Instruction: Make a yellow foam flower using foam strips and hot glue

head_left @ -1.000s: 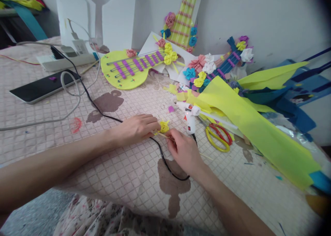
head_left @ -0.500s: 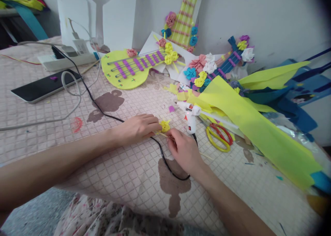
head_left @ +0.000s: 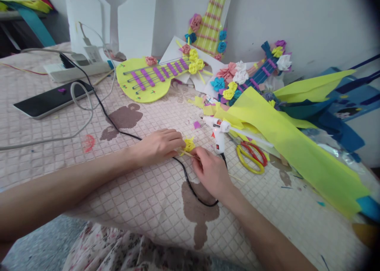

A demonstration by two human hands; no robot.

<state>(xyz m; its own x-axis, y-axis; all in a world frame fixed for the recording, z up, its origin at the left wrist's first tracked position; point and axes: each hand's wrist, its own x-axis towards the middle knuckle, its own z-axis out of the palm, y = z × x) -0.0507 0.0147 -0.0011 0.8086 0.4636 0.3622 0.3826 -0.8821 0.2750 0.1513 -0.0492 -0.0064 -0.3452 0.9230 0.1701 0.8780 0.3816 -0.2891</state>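
Note:
Between my two hands is a small yellow crumpled paper flower (head_left: 189,145), close above the quilted cloth. My left hand (head_left: 162,145) is closed, with its fingertips pinching the flower's left edge. My right hand (head_left: 211,170) is closed around a thin pale wooden stick (head_left: 187,153), whose tip points left along the flower's underside. The fingertips hide part of the stick and the flower's lower side. Just beyond my right hand, a white glue gun (head_left: 219,134) stands on the cloth with a glue stick in its back. Its black cord (head_left: 190,182) runs below both hands.
Scissors (head_left: 251,159) with red and yellow handles lie right of the glue gun, beside yellow crepe paper (head_left: 297,152). Farther back are a yellow paper guitar (head_left: 145,90) and a blue flowered one (head_left: 264,73). A power strip (head_left: 74,71) and a black phone-like slab (head_left: 53,100) are at left.
Both hands stay in nearly the same place. My left fingers have shifted very slightly at the flower's edge; the flower and stick look almost unmoved.

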